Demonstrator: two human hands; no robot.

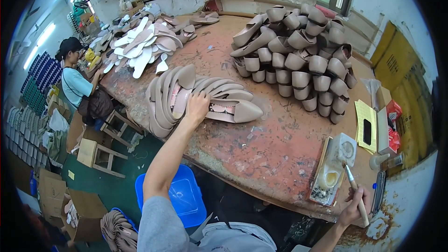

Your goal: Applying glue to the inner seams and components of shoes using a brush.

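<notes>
My left hand (pixel 198 106) reaches over a group of beige shoes on the table, its fingers curled over the back end of a pointed flat shoe (pixel 247 111). Just left of it, more beige shoes (pixel 161 95) lie nested in a curved row. In my right hand (pixel 353 209), at the near right, is a paintbrush (pixel 353 183) with a pale wooden handle. The bristles point at a glue-crusted pot (pixel 331 177) with a yellowish pool inside; whether they touch it I cannot tell. Next to the pot is a grey block (pixel 346 147) with a round stain.
Many beige shoes (pixel 298 60) are piled at the far right of the worn table (pixel 275 154). Insoles (pixel 144 46) heap up at the far left, near a seated person (pixel 76 81). A phone (pixel 367 132) lies on yellow paper at right. Below the edge stands a blue bin (pixel 182 196).
</notes>
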